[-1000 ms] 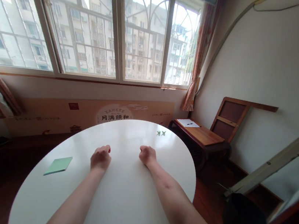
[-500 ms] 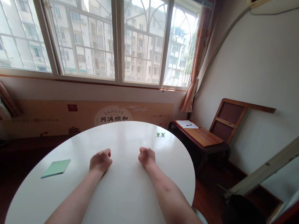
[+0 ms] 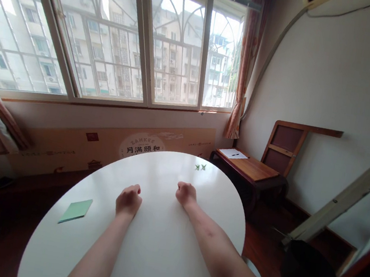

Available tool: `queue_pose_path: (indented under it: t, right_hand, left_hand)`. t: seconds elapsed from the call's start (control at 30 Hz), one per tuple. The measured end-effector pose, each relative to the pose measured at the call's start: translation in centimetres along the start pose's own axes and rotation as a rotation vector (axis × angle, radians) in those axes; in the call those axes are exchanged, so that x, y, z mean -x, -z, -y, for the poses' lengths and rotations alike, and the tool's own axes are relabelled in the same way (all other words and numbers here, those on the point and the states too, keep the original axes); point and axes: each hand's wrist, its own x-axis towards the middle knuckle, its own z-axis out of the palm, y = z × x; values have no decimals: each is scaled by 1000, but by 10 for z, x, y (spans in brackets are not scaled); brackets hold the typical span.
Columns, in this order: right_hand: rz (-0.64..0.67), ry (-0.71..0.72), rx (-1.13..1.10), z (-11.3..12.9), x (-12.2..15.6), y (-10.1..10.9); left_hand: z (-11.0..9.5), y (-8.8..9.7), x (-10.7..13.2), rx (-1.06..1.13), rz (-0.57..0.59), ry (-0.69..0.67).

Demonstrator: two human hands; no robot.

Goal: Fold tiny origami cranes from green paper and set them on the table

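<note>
My left hand (image 3: 129,200) and right hand (image 3: 186,194), curled into fists, lie apart over the round glossy white table (image 3: 155,253); contents indeterminable. The square pale-green paper-like stack (image 3: 75,210) lies left, two small green star-like pieces (image 3: 197,167) beyond my right, presumably leaving me room.

paper stack (image 3: 75,210): pale green | 2 figures (image 3: 197,167): green | table (image 3: 151,244): plain white
</note>
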Motion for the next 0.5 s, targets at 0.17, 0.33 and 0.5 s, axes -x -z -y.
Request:
queue_pose_path:
  t: [0.17,0.33,0.5]
  right_hand:
    - [-5,-16,-6,3,2,1]
    - [-13,-34,-9,4,3,0]
    - [-14,-22,6,5,1,-2]
  left_hand:
    - [1,-1,2,11,-11,-9]
    - [3,-2,3,19,-21,-16]
    - [4,-4,4,32,-26,-17]
